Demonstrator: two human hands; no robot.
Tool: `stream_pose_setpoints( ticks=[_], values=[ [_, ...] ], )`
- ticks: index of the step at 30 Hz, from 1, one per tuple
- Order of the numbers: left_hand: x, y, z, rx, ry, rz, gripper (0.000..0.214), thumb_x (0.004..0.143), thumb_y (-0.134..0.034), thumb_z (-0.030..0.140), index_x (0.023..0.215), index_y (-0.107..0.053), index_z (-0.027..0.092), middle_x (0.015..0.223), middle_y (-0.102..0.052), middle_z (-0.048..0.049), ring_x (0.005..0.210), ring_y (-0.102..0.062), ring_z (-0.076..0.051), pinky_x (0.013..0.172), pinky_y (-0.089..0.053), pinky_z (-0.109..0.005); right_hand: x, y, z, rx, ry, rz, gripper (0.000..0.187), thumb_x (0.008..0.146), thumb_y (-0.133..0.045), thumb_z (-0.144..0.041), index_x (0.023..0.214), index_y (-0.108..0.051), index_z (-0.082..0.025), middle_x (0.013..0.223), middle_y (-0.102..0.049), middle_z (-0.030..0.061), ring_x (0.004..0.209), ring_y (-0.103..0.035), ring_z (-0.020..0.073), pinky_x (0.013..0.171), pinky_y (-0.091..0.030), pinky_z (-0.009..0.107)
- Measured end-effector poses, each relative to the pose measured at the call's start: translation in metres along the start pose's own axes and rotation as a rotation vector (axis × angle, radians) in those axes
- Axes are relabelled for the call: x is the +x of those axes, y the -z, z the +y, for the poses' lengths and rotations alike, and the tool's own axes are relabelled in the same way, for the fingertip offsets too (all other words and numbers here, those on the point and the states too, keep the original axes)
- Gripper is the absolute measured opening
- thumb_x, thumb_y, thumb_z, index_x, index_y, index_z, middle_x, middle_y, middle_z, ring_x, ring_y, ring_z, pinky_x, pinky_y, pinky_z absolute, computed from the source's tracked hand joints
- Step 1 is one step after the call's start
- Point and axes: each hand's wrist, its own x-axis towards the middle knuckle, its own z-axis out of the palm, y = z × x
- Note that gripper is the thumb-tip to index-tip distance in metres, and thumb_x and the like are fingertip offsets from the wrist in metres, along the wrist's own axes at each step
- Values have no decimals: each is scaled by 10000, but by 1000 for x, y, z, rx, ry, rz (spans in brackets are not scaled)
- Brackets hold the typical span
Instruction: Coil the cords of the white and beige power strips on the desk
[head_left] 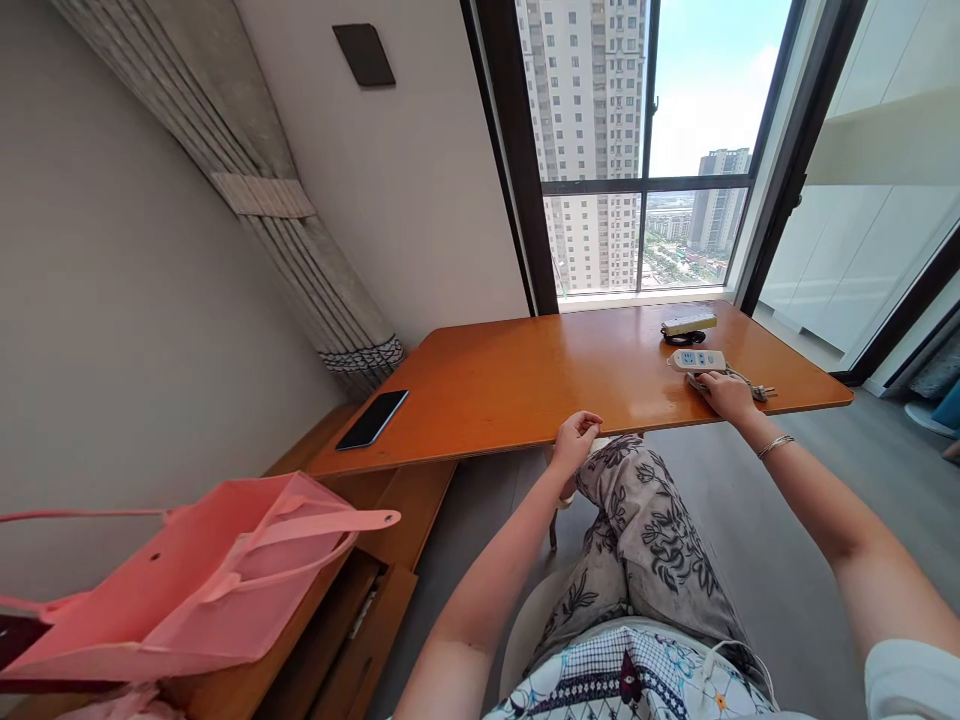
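At the near right of the glossy orange-brown wooden table (525, 380), the right hand (726, 397) covers some thin grey cable (694, 382) beside the oblong white plastic power strip (697, 360), its grip unclear; the left hand (576, 438), fingers bunched narrow, looks empty. Light handling should avoid kinks.

Place: could be taken for a high-up flat, a home room tbh;
Window (646, 185): dark-framed; a tower block (577, 90) is seen right outside, street greenery way below;
Curtain (259, 190): pleated, held back with a tieback;
Desk (525, 375): glossy orange-brown wood, drawers (367, 635) fitted lower down;
Bag (217, 580): pink, parked beside the desk, pretty homey
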Motion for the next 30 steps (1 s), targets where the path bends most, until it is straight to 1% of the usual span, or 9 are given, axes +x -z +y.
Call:
stream_pose_setpoints(
  ticks=[4, 10, 14, 18, 20, 22, 24, 27, 30],
  values=[
    [-1, -1, -1, 39, -10, 0, 86, 744, -631, 231, 785, -689, 182, 762, -684, -25, 715, -643, -153, 696, -518, -272, 1, 2, -3, -9, -13, -32, 345, 996, -372, -269, 1078, -692, -170, 1094, -731, 139, 915, -687, 255, 692, -427, 320],
    [-1, 0, 0, 38, -12, -4, 84, 750, -615, 222, 788, -679, 183, 763, -684, -26, 723, -649, -154, 696, -520, -275, 2, 1, -4, 9, -94, -7, 317, 928, -427, -203, 1117, -677, -163, 1208, -687, 157, 970, -669, 276, 693, -468, 334],
    [-4, -2, 1, 61, -30, -3, 78, 760, -611, 216, 793, -675, 185, 772, -687, -28, 717, -645, -156, 690, -515, -279, 5, 3, -6, 13, -46, 49, 297, 905, -479, -230, 1101, -690, -154, 1227, -658, 189, 1136, -581, 326, 854, -496, 403],
    [-7, -4, 4, 119, -64, -11, 85, 778, -595, 197, 799, -677, 187, 782, -685, -30, 720, -643, -155, 684, -504, -274, 14, 5, -5, 2, 77, 134, 322, 925, -455, -220, 1117, -693, -121, 1431, -526, 207, 1328, -446, 351, 1066, -407, 494],
    [-9, -4, 5, 139, -77, -17, 95, 783, -586, 180, 803, -679, 185, 796, -688, -32, 721, -641, -152, 683, -503, -271, 20, 6, -2, 30, 112, 90, 345, 926, -433, -191, 1146, -682, -100, 1473, -498, 201, 1353, -442, 333, 1098, -397, 477],
    [-10, -4, 6, 156, -85, -22, 101, 787, -583, 170, 809, -680, 184, 801, -689, -32, 713, -638, -148, 676, -501, -269, 24, 6, 2, 55, 121, 30, 365, 918, -437, -191, 1181, -667, -86, 1485, -492, 202, 1347, -460, 330, 1077, -431, 461],
    [-10, -4, 7, 171, -93, -23, 99, 790, -586, 165, 811, -681, 183, 807, -692, -32, 715, -640, -148, 669, -500, -266, 28, 5, 7, 68, 134, 15, 384, 906, -466, -219, 1214, -653, -85, 1506, -474, 202, 1372, -437, 337, 1078, -438, 469],
    [-12, -5, 9, 193, -103, -14, 94, 789, -593, 165, 805, -683, 185, 807, -694, -32, 728, -642, -151, 667, -498, -264, 36, 4, 14, 64, 179, 15, 381, 878, -525, -257, 1187, -667, -86, 1533, -445, 198, 1437, -353, 356, 1151, -353, 513],
    [-12, -4, 10, 207, -109, -12, 90, 788, -599, 171, 804, -686, 188, 789, -690, -29, 732, -639, -151, 666, -496, -263, 47, 5, 17, 55, 212, -49, 342, 851, -565, -263, 1121, -685, -91, 1520, -459, 201, 1426, -364, 386, 1166, -300, 555]
  ],
)
